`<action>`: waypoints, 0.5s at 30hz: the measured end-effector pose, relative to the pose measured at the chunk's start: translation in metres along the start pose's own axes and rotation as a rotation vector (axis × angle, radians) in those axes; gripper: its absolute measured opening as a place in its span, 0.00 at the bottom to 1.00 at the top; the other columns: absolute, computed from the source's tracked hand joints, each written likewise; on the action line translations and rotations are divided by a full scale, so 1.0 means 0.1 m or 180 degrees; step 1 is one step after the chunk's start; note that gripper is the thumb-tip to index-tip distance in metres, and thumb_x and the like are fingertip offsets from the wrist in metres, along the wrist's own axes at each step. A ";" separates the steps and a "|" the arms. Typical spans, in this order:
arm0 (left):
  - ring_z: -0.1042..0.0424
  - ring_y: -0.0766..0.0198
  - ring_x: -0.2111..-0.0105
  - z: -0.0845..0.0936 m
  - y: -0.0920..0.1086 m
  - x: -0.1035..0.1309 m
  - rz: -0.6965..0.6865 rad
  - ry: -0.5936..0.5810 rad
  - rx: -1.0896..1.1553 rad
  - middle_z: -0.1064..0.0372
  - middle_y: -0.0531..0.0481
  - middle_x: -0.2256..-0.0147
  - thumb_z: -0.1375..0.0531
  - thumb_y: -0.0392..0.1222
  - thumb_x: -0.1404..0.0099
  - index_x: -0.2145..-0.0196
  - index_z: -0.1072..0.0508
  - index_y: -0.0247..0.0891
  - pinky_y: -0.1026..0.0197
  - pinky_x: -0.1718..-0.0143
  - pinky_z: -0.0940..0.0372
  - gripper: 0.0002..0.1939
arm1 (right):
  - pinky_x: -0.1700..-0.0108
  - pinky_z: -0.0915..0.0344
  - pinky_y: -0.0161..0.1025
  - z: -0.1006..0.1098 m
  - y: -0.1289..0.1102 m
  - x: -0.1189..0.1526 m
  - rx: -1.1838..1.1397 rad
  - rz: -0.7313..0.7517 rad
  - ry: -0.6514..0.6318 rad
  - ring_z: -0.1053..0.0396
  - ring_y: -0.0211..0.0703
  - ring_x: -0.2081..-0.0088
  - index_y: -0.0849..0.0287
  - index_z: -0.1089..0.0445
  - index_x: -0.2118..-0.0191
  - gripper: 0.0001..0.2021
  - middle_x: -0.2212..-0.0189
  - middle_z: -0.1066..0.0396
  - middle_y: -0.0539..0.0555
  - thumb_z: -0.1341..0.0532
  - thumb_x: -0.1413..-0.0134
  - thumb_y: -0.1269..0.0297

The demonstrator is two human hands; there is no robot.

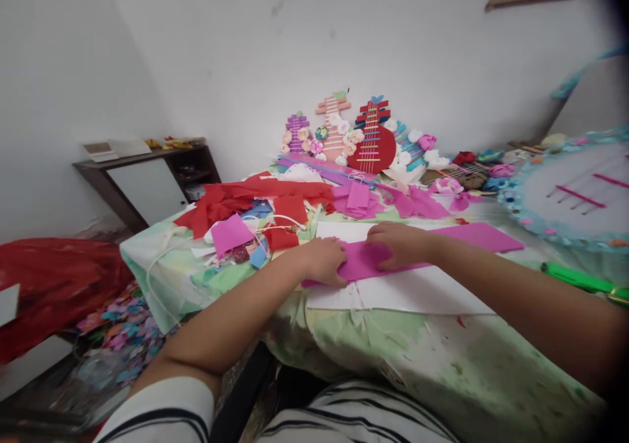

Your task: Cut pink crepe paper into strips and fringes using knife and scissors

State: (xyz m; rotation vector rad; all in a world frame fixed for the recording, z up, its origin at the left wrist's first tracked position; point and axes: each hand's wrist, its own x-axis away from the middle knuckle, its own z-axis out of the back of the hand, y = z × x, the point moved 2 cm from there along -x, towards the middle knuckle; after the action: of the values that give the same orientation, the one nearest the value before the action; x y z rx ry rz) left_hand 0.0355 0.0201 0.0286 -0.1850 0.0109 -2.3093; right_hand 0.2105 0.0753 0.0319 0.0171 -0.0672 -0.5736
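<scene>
A long bright-pink strip, which looks like folded crepe paper point(479, 234), lies across a white board point(398, 293) near the table's front edge. My left hand point(323, 261) is closed round the strip's left end, with the thumb towards me. A little to its right, my right hand point(397, 245) rests on the same strip, fingers curled and gripping it. The undersides of both hands and their fingertips are partly hidden. The strip's right end runs out flat beyond my right forearm.
Red paper scraps point(221, 204), a pink square point(230, 234) and white cord crowd the left side. Decorated lute-shaped crafts point(372, 145) lean on the wall. At right are a green cutter-like tool point(572, 276) and a round flower-edged panel point(540, 187). A low cabinet point(145, 187) stands left.
</scene>
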 end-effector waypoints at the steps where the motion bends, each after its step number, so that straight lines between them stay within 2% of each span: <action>1: 0.35 0.56 0.62 0.00 0.02 0.03 0.0014 0.0070 -0.0021 0.32 0.43 0.63 0.46 0.50 0.46 0.68 0.28 0.35 0.59 0.61 0.41 0.16 | 0.53 0.42 0.44 -0.01 -0.05 0.04 -0.0044 0.0116 0.0062 0.38 0.50 0.55 0.61 0.32 0.55 0.24 0.55 0.35 0.60 0.40 0.61 0.56; 6: 0.32 0.63 0.69 0.03 0.06 0.13 0.0133 0.0177 -0.0014 0.30 0.47 0.65 0.48 0.39 0.44 0.70 0.27 0.37 0.64 0.68 0.39 0.10 | 0.60 0.40 0.39 -0.03 -0.16 0.07 -0.0284 0.0175 -0.0027 0.35 0.45 0.60 0.61 0.30 0.61 0.16 0.60 0.33 0.59 0.44 0.55 0.59; 11: 0.32 0.59 0.73 0.08 0.06 0.16 0.0479 0.0095 -0.0124 0.30 0.45 0.71 0.48 0.35 0.45 0.73 0.28 0.36 0.62 0.74 0.41 0.09 | 0.68 0.43 0.36 0.01 -0.28 -0.01 -0.0040 0.0309 -0.0165 0.36 0.40 0.69 0.60 0.29 0.69 0.12 0.69 0.31 0.56 0.50 0.53 0.68; 15: 0.31 0.58 0.73 0.09 -0.01 0.18 0.0770 0.0097 -0.0226 0.31 0.45 0.73 0.51 0.37 0.41 0.72 0.29 0.36 0.61 0.75 0.40 0.11 | 0.70 0.45 0.35 0.07 -0.27 -0.04 -0.0154 0.0174 -0.0255 0.37 0.38 0.72 0.60 0.31 0.73 0.12 0.73 0.31 0.55 0.51 0.54 0.70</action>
State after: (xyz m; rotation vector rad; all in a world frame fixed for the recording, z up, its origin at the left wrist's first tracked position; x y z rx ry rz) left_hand 0.0239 0.0082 0.0400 -0.1745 0.1243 -2.0715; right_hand 0.1923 0.0548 0.0373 -0.0547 -0.1315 -0.5210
